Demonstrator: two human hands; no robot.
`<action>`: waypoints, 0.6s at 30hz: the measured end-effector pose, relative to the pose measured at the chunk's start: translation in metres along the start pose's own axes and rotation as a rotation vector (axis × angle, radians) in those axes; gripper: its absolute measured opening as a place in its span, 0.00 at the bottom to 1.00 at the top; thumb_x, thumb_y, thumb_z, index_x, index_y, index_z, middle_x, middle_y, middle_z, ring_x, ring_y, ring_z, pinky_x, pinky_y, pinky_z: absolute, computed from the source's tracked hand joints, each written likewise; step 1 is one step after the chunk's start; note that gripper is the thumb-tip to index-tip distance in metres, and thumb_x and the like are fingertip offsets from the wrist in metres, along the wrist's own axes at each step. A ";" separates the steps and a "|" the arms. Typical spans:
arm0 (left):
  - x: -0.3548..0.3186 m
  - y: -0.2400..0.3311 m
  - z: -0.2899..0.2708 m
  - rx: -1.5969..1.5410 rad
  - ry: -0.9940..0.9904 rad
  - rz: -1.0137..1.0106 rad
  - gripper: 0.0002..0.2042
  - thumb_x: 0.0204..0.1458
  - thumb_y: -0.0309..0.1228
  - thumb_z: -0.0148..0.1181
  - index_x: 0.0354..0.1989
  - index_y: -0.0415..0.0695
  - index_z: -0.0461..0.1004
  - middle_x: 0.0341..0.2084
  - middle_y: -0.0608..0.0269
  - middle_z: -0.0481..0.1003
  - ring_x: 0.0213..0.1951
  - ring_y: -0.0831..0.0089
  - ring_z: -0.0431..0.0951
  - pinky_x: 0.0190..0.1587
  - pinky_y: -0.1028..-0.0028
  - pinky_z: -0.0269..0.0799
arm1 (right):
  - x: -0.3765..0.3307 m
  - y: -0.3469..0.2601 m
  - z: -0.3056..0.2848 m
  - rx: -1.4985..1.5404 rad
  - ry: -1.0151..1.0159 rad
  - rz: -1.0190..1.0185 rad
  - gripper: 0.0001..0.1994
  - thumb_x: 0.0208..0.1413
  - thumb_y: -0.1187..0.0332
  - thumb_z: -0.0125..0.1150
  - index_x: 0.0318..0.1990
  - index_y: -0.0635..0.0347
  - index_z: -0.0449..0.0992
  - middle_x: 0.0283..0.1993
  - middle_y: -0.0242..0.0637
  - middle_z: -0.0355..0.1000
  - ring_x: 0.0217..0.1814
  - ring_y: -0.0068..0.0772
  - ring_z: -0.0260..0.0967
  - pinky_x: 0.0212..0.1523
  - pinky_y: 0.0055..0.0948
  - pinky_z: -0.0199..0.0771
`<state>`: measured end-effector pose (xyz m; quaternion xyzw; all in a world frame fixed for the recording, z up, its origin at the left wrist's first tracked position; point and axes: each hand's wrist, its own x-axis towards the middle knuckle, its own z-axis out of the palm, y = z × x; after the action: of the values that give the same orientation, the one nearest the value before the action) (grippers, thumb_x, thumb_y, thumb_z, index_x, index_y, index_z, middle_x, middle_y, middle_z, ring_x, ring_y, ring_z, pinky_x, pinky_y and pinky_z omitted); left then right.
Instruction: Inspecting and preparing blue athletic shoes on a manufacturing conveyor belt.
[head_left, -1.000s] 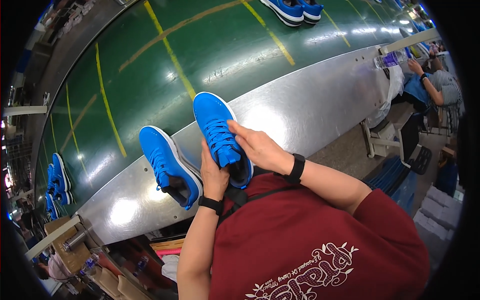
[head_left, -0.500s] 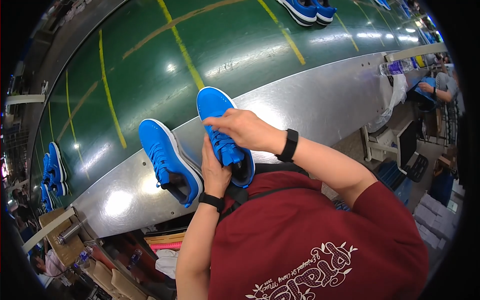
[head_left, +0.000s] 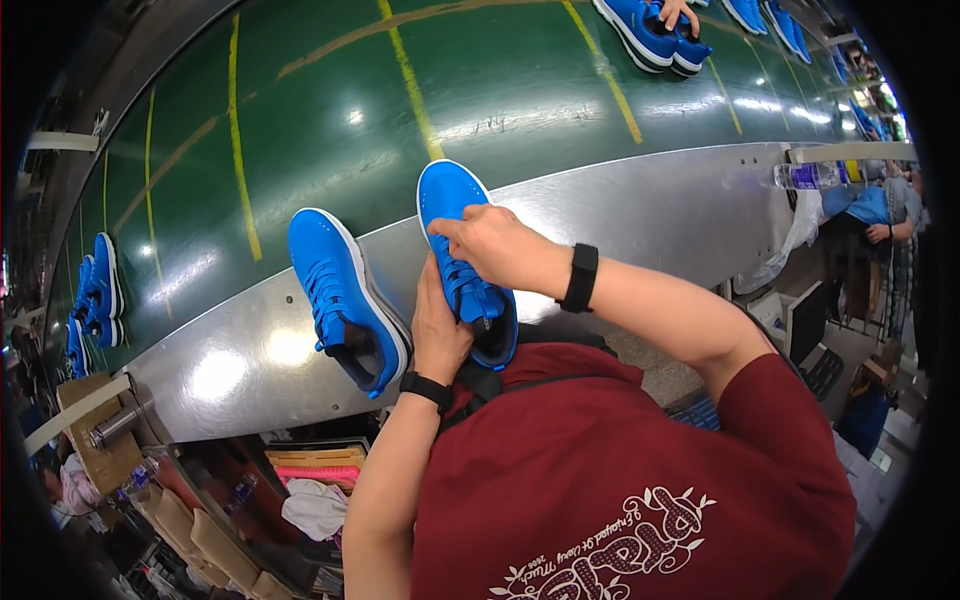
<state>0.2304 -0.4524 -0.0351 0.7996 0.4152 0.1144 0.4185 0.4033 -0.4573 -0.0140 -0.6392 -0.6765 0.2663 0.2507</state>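
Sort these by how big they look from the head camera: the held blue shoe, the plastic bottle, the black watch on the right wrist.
1. Held blue shoe
2. Plastic bottle, though it lies farther away
3. Black watch

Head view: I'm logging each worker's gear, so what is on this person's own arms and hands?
Both hands are bare, no gloves. The left hand and the right hand each have a black band at the wrist. Forearms are uncovered; a dark red short-sleeved shirt with pale printed decoration covers the upper arms.
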 end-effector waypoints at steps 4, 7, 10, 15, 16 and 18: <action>0.000 -0.003 0.001 0.007 0.006 0.019 0.36 0.45 0.23 0.59 0.64 0.37 0.50 0.55 0.41 0.63 0.56 0.47 0.65 0.56 0.62 0.63 | 0.015 0.005 -0.007 -0.035 -0.179 -0.129 0.22 0.47 0.78 0.56 0.53 0.64 0.69 0.28 0.46 0.74 0.36 0.45 0.71 0.35 0.39 0.72; -0.002 -0.005 0.002 0.057 0.005 -0.012 0.36 0.46 0.26 0.60 0.64 0.37 0.49 0.55 0.41 0.62 0.56 0.48 0.65 0.56 0.62 0.63 | 0.035 0.006 -0.034 0.242 -0.496 0.084 0.23 0.44 0.80 0.54 0.53 0.67 0.69 0.30 0.49 0.74 0.38 0.48 0.72 0.37 0.38 0.71; -0.002 -0.006 0.003 0.069 -0.012 -0.017 0.38 0.46 0.28 0.61 0.65 0.37 0.48 0.56 0.41 0.62 0.57 0.47 0.65 0.56 0.62 0.64 | 0.046 0.034 -0.031 0.535 -0.662 0.151 0.24 0.49 0.77 0.55 0.56 0.69 0.66 0.34 0.41 0.74 0.40 0.34 0.71 0.44 0.29 0.68; -0.002 -0.005 0.003 0.070 -0.022 -0.015 0.40 0.45 0.31 0.63 0.66 0.38 0.46 0.56 0.42 0.60 0.56 0.47 0.65 0.55 0.62 0.65 | 0.043 0.062 -0.029 1.056 -0.786 0.243 0.27 0.54 0.73 0.58 0.62 0.68 0.61 0.37 0.31 0.73 0.40 0.18 0.68 0.50 0.22 0.64; -0.002 -0.004 0.003 0.069 -0.025 -0.022 0.40 0.45 0.31 0.63 0.66 0.38 0.46 0.56 0.42 0.60 0.56 0.47 0.65 0.55 0.62 0.65 | 0.042 0.065 -0.027 1.129 -0.797 0.249 0.27 0.55 0.73 0.58 0.63 0.67 0.59 0.37 0.30 0.73 0.39 0.16 0.68 0.50 0.21 0.63; 0.000 0.000 0.001 0.036 -0.050 -0.083 0.41 0.46 0.33 0.64 0.66 0.39 0.46 0.56 0.43 0.61 0.56 0.48 0.66 0.54 0.62 0.66 | 0.041 0.068 -0.027 1.192 -0.806 0.259 0.27 0.55 0.73 0.58 0.63 0.67 0.59 0.36 0.30 0.74 0.39 0.16 0.68 0.50 0.20 0.63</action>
<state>0.2305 -0.4532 -0.0354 0.7917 0.4395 0.0693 0.4186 0.4692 -0.4121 -0.0408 -0.3214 -0.3755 0.8313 0.2541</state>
